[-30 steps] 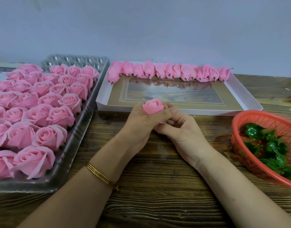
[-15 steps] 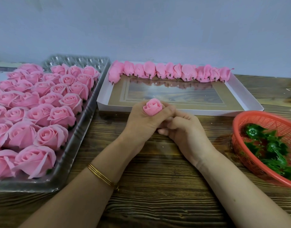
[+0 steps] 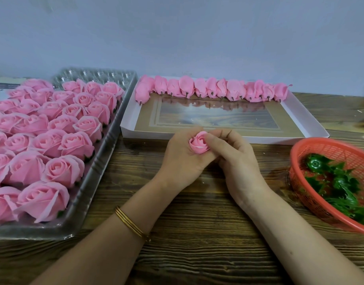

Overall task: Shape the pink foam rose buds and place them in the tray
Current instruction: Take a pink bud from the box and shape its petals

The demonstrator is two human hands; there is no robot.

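Rose bud [image 3: 199, 142]: held just in front of the white tray's [image 3: 279, 140] near wall.
Left hand [image 3: 180, 161]: fingers curled round the rose bud.
Right hand [image 3: 237, 161]: curled fingers pinch the bud's side.
Bud row [image 3: 214, 90]: along the white tray's far wall.
Open roses [image 3: 53, 140]: left of the white tray.
Red basket [image 3: 341, 150]: right of the white tray.

Blister tray [image 3: 103, 161] on table [image 3: 197, 233], left, filled with open roses [image 3: 53, 140]; flat tray [image 3: 269, 140] behind centre, bud row [image 3: 214, 90] along its far wall; basket [image 3: 331, 151] right, containing calyxes [image 3: 337, 188]; left hand [image 3: 181, 161] and right hand [image 3: 238, 161] before flat tray, bud [image 3: 199, 142] between them.
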